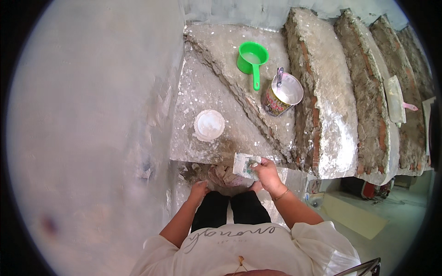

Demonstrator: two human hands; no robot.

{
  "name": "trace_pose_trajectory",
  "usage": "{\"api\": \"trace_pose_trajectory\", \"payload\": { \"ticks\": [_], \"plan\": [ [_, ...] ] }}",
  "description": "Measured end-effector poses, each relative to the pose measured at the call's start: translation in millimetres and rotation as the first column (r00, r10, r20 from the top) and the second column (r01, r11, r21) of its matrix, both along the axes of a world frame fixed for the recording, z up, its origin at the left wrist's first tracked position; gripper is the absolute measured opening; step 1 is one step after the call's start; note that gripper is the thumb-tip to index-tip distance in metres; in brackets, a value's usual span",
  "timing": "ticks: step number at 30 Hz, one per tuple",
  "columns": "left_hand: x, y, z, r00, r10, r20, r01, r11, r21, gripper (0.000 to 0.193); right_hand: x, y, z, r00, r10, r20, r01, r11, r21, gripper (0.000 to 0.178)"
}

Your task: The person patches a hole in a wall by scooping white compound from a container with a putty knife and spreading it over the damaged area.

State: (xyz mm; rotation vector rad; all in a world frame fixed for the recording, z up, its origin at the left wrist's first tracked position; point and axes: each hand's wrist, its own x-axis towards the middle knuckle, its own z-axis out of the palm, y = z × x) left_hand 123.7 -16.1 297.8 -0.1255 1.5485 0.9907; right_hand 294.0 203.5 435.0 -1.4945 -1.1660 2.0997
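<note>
Flat white piece [241, 164]: small, thin-looking and roughly four-sided, its material too unclear to tell.
White coating: pale and uneven, thickest-looking toward the left side, with a ragged outline.
Green patch [249, 166]: mottled green and greyish, showing near the middle of the piece, partly bordered by white.
Right hand [266, 172]: closes on the right side of the piece, thumb and fingers covering that edge.
Pose: broad face turned up toward the camera, its lower edge slanting down to the right.
Place: held by the front edge of the concrete landing [251, 140], overlapping the pinkish bundle [221, 176] in this view.
</note>
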Motion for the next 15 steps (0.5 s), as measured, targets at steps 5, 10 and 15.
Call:
{"api": "trace_pose_trajectory", "payload": {
  "ticks": [5,10,15],
  "plan": [
    [-29.7,3.3,-8.2,0.987,-0.080,-0.142,0.068,0.994,-0.082,0.026,-9.9,-15.0,13.4,1.000,-0.029,-0.004,0.029,1.000,0.009,0.023],
    [-44.6,4.2,-25.3,0.986,-0.085,-0.143,0.079,0.996,-0.045,0.029,-4.8,-7.8,23.9,0.999,0.003,0.038,-0.002,0.999,-0.038,0.024],
    [0.6,19.8,4.8,0.983,0.161,-0.087,-0.165,0.985,-0.045,0.028,26.6,17.3,-6.4,1.000,-0.005,0.029,0.007,0.996,-0.086,0.021]
  ]
}}
